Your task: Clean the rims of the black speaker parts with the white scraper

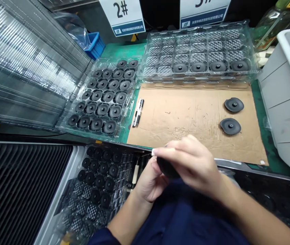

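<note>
A round black plastic disc [167, 168] is held between my two hands, just off the front edge of the bench and close to my body. My left hand [151, 182] grips its edge from the left, fingers curled in. Over the top and right of it, my right hand [194, 163] is closed on the disc, slightly smeared by motion. Something small and white shows at its foremost fingertip. Much of the disc is hidden by the fingers. Two similar discs, an upper one [234, 104] and a lower one [230, 126], lie on the cardboard sheet [180, 112].
A clear tray [132, 117] full of black discs stands left; another [252, 73] at the back holds discs in its front row. Pens [138, 114] lie on the cardboard's left. A grey bin [277, 92] borders the right. Below left is a partly filled tray [83, 207].
</note>
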A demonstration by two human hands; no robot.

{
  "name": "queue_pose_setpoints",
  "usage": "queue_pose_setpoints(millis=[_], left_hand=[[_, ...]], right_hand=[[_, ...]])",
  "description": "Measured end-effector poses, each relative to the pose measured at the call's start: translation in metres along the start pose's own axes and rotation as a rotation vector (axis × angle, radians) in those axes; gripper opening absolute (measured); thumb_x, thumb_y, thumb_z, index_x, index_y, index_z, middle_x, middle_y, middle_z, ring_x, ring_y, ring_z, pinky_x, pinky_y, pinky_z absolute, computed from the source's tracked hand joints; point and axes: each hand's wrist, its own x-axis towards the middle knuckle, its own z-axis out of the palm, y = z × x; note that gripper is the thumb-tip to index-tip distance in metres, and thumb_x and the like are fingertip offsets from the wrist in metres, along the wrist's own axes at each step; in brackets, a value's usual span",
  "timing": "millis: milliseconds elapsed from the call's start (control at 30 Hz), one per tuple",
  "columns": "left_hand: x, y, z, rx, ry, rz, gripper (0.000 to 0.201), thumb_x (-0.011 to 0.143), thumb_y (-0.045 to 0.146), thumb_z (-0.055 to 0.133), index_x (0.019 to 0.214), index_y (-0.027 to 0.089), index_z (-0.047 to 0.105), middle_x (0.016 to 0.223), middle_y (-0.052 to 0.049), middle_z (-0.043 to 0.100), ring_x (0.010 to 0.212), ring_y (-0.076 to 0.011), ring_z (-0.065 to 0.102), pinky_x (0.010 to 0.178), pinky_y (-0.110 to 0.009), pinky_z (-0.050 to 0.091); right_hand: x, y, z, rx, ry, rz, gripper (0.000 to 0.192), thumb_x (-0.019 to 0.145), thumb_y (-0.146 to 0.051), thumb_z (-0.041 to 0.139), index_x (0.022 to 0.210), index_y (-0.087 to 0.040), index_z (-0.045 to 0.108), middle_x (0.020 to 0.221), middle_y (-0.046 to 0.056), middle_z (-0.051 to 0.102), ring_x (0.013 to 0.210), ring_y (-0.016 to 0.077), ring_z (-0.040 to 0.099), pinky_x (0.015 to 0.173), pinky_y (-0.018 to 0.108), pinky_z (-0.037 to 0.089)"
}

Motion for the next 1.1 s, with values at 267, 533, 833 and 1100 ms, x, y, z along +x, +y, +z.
queue_pose_setpoints(millis=[267,533,833,1100], left_hand=[[-0.002,-0.002,-0.017,-0.144,-0.003,0.086,0.053,0.069,0.043,0.073,0.115,0.02,0.061,0.115,-0.007,0.064,0.101,-0.0197,0.062,0.087,-0.026,0.049],[-0.013,0.0,-0.032,-0.241,-0.095,0.1,0.055,0.073,0.047,0.067,0.123,0.027,0.056,0.131,-0.006,0.056,0.116,-0.0256,0.055,0.098,-0.031,0.045],[-0.01,0.007,-0.028,-0.29,-0.072,0.015,0.051,0.079,0.059,0.051,0.118,0.026,0.059,0.115,-0.003,0.065,0.098,-0.022,0.065,0.083,-0.029,0.053],[-0.01,0.004,-0.026,0.689,-0.017,0.646,0.091,0.07,0.024,0.075,0.141,0.033,0.018,0.126,-0.01,0.054,0.109,-0.0244,0.056,0.097,-0.04,0.04]], right_hand=[[-0.006,0.008,0.024,0.035,0.058,0.192,0.027,0.09,-0.018,0.049,0.114,-0.026,0.061,0.104,0.001,0.069,0.087,0.0149,0.059,0.076,0.032,0.036],[-0.015,0.073,0.057,-0.056,-0.073,0.413,0.021,0.087,-0.028,0.054,0.101,-0.025,0.069,0.082,0.003,0.067,0.075,0.0166,0.055,0.074,0.032,0.042],[-0.045,0.056,0.083,-0.111,0.068,0.439,0.028,0.088,-0.02,0.046,0.11,-0.024,0.063,0.12,0.009,0.054,0.113,0.0255,0.045,0.097,0.047,0.037],[-0.076,0.031,0.062,-0.005,0.001,0.478,0.028,0.089,-0.018,0.048,0.115,-0.024,0.057,0.104,0.006,0.064,0.097,0.0204,0.057,0.085,0.038,0.044]])
